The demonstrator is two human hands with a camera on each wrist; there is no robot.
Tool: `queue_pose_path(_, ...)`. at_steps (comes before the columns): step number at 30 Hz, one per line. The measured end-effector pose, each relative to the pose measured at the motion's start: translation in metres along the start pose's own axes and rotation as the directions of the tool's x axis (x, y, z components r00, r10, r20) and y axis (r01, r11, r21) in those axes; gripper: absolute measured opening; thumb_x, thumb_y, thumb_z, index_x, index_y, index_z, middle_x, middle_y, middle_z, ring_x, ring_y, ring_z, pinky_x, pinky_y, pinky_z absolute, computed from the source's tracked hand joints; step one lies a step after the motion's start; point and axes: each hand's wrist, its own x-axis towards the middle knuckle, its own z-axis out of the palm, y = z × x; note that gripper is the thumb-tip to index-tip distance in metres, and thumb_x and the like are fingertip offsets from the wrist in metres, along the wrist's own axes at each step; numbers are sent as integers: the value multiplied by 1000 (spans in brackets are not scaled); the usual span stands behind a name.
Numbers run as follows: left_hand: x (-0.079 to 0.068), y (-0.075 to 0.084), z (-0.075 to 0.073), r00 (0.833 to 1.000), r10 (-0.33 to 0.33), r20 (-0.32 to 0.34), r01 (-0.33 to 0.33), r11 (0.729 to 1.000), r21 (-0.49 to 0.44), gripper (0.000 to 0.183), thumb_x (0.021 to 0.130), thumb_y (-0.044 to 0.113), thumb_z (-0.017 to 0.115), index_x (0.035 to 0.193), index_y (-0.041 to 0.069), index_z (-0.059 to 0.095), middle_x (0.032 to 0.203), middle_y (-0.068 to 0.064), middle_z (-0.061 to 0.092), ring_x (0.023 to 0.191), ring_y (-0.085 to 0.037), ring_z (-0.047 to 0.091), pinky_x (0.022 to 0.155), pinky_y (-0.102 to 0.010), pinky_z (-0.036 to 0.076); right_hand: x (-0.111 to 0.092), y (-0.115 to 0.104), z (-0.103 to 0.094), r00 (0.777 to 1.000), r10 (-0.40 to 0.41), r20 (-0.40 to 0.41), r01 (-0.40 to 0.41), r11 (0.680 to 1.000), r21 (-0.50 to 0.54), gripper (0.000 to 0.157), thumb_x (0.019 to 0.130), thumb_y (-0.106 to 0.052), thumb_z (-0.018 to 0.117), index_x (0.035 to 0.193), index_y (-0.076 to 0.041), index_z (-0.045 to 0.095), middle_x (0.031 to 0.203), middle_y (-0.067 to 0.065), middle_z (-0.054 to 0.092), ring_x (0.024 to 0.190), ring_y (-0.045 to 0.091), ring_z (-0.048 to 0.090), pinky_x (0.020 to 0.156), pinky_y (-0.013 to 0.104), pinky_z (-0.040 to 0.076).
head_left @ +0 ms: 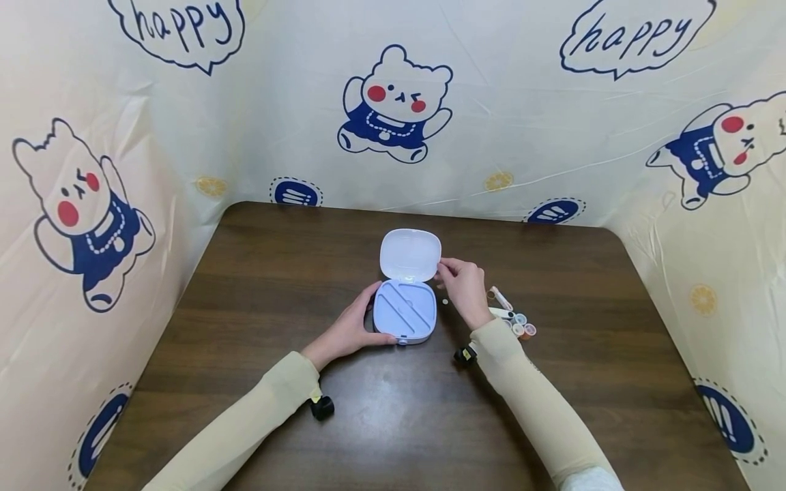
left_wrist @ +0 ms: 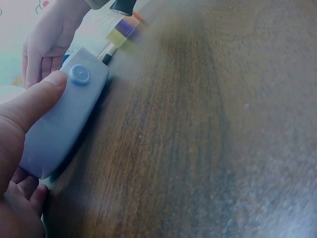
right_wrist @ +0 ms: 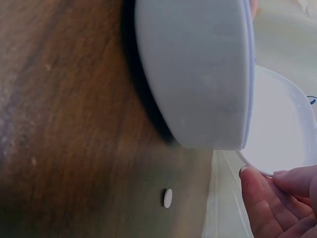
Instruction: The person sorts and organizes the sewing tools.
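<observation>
A pale blue case [head_left: 405, 317] stands on the table with its white hinged lid [head_left: 410, 254] raised at the back. A diagonal bar crosses the tray inside it. My left hand [head_left: 350, 327] grips the case from the left. Its thumb lies at the front beside a round ridged button [left_wrist: 79, 74], and its other fingers reach round the side. At the lid's right edge, my right hand [head_left: 464, 286] pinches the rim between thumb and fingers [right_wrist: 257, 198]. A small white oval piece [right_wrist: 168, 198] lies on the table right of the case.
Several small spools [head_left: 519, 326] with coloured ends and a white stick-like item [head_left: 501, 299] lie right of the case, partly behind my right wrist. The brown table [head_left: 295, 273] meets a printed cloth [head_left: 393, 184] at the back and sides.
</observation>
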Motion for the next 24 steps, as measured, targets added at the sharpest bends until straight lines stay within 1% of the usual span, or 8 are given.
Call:
queue_pose_path(3,0,0,0,1000,-1,1,1,1000,1,119,77,34,95,166,9,19,167,-15,31,150,-30,37,122,-49,30,-1,0,1,1000,6,10,-6,1000,12,23,104,-11,65,119,3,76,96,22,77,79,32,77,71,37,63)
queue_pose_path(8,0,-1,0,1000,2,2,-2,1000,1,121,77,35,95,166,9,18,168,-15,29,150,-31,37,122,-50,31,-3,0,0,1000,14,28,-15,1000,16,24,104,-12,66,121,2,75,99,21,77,83,31,77,75,39,63)
queue_pose_path(15,1,-3,-1,1000,-10,17,10,1000,16,124,75,38,96,167,11,16,169,-12,27,153,-28,33,124,-48,28,-8,2,-5,999,22,23,-22,999,-29,21,104,-15,67,116,-1,77,98,16,78,86,31,77,79,40,63)
queue_pose_path(18,2,-3,-2,1000,2,25,-2,1000,22,125,75,38,96,167,10,16,170,-14,25,154,-30,29,124,-51,27,-12,1,-10,1000,0,14,1,997,-81,20,103,-18,69,115,-4,77,98,12,78,86,28,75,77,39,62)
queue_pose_path(20,2,-2,-3,999,6,32,-7,999,36,126,76,40,95,167,10,15,170,-14,24,155,-30,27,124,-51,27,-15,0,-13,999,-30,13,31,993,-118,20,103,-19,69,114,-5,78,99,11,78,87,26,73,75,39,61)
queue_pose_path(24,3,-1,-4,999,13,41,-15,998,54,127,76,42,95,168,10,14,171,-14,23,156,-30,24,124,-52,26,-23,-3,-18,994,-102,32,106,978,-179,21,101,-20,71,114,-5,77,103,11,77,90,24,71,80,40,61)
